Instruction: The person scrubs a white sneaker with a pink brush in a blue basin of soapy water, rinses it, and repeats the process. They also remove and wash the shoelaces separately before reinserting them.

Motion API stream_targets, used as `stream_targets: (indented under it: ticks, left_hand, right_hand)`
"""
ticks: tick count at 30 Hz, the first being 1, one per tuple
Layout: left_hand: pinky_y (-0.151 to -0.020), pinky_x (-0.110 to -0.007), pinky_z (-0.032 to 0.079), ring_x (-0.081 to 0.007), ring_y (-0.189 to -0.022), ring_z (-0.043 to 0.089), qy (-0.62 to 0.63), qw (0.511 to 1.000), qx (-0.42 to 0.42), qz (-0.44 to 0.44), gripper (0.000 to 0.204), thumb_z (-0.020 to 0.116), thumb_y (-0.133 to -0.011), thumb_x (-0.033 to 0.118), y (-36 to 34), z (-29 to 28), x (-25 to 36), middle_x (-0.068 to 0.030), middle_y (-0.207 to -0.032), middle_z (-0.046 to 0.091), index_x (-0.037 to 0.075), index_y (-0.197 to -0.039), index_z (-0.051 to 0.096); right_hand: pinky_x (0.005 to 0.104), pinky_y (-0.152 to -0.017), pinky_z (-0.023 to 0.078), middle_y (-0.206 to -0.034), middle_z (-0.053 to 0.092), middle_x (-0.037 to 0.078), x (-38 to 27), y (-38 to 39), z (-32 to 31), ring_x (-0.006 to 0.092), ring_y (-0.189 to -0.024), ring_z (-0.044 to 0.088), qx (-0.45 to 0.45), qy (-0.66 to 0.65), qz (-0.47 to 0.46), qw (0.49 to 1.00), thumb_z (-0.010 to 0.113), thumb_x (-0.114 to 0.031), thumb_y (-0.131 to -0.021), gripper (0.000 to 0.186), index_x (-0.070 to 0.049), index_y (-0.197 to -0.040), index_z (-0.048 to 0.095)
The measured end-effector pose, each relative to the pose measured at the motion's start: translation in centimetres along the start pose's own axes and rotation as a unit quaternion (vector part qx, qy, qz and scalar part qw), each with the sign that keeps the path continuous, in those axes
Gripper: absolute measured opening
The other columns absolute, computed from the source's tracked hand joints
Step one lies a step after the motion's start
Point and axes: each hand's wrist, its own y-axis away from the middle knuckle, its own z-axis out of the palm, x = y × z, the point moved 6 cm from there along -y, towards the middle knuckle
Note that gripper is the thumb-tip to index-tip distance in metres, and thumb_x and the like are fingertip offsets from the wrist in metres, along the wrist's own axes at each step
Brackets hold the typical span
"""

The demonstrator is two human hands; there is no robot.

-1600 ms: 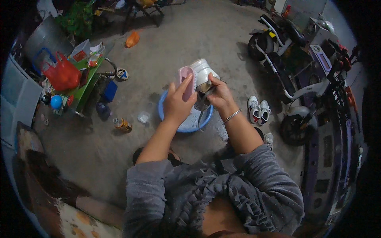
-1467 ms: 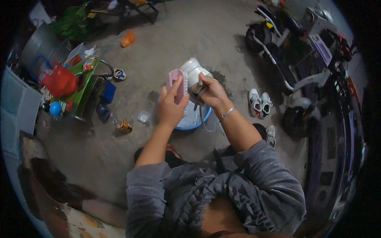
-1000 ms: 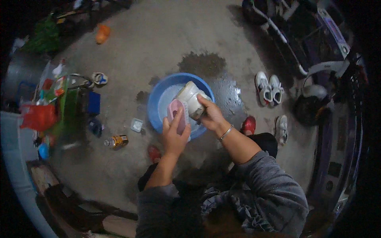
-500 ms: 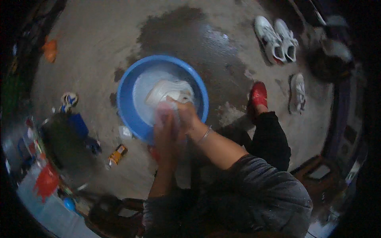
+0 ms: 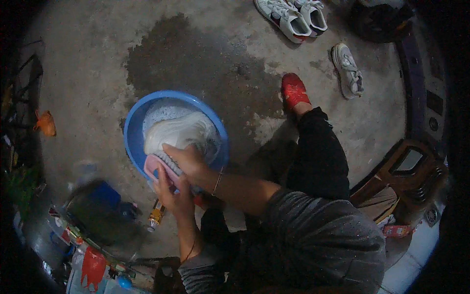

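A round blue basin (image 5: 131, 128) with soapy water stands on the concrete floor in front of me. A white shoe (image 5: 181, 132) lies in it. My right hand (image 5: 188, 159), with a thin bracelet at the wrist, grips the shoe's near end over the basin's front rim. My left hand (image 5: 174, 193) sits just below it and holds a pink scrubbing brush (image 5: 155, 169) against the shoe. The fingers of both hands partly hide the brush and the shoe's heel.
A wet patch (image 5: 196, 63) darkens the floor beyond the basin. A pair of white sneakers (image 5: 291, 14) and a single pale shoe (image 5: 347, 68) lie at the top right. My red-shod foot (image 5: 293, 90), a small bottle (image 5: 155, 215), a wooden stool (image 5: 391, 183) and blue clutter (image 5: 103, 196) surround me.
Shoe and brush, held up in the air earlier, have come down into the basin. My view has tilted down and closer to the basin.
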Motion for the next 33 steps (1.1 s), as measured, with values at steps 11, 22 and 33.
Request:
stream_targets:
  ticks: [11, 22, 33]
  left_hand:
    - [-0.072, -0.024, 0.037, -0.0124, -0.077, 0.044, 0.187, 0.969, 0.097, -0.128, 0.05, 0.05, -0.069, 0.002, 3.9, -8.9, 2.9, -0.0033, -0.086, 0.048, 0.008, -0.118, 0.04]
    - [-0.058, -0.02, 0.036, -0.0072, -0.063, 0.043, 0.304, 0.923, 0.177, -0.154, 0.048, 0.055, -0.069, 0.007, 12.9, -14.1, 2.0, 0.0019, -0.068, 0.045, 0.008, -0.116, 0.042]
    - [-0.059, -0.023, 0.038, -0.0102, -0.062, 0.043, 0.376, 0.886, 0.252, -0.103, 0.053, 0.062, -0.064, 0.016, 21.9, -20.9, 3.3, -0.0016, -0.067, 0.045, 0.014, -0.115, 0.045]
  right_hand:
    - [0.0275, -0.066, 0.041, -0.091, 0.053, 0.009, 0.9, 5.8, 4.3, 0.0166, -0.079, 0.051, -0.149, -0.094, -0.072, 0.982, 0.057, -0.019, -0.074, 0.034, 0.004, -0.098, 0.048]
    - [0.0295, -0.065, 0.043, -0.094, 0.052, 0.007, -0.6, 11.9, 4.0, 0.0172, -0.079, 0.052, -0.206, 0.122, -0.03, 0.97, 0.056, -0.017, -0.074, 0.032, -0.001, -0.101, 0.047]
    - [0.0386, -0.087, 0.034, -0.111, 0.044, 0.013, -2.2, 22.9, 8.0, 0.0267, -0.101, 0.044, -0.337, 0.191, -0.077, 0.919, 0.048, -0.021, -0.079, 0.042, -0.001, -0.114, 0.035]
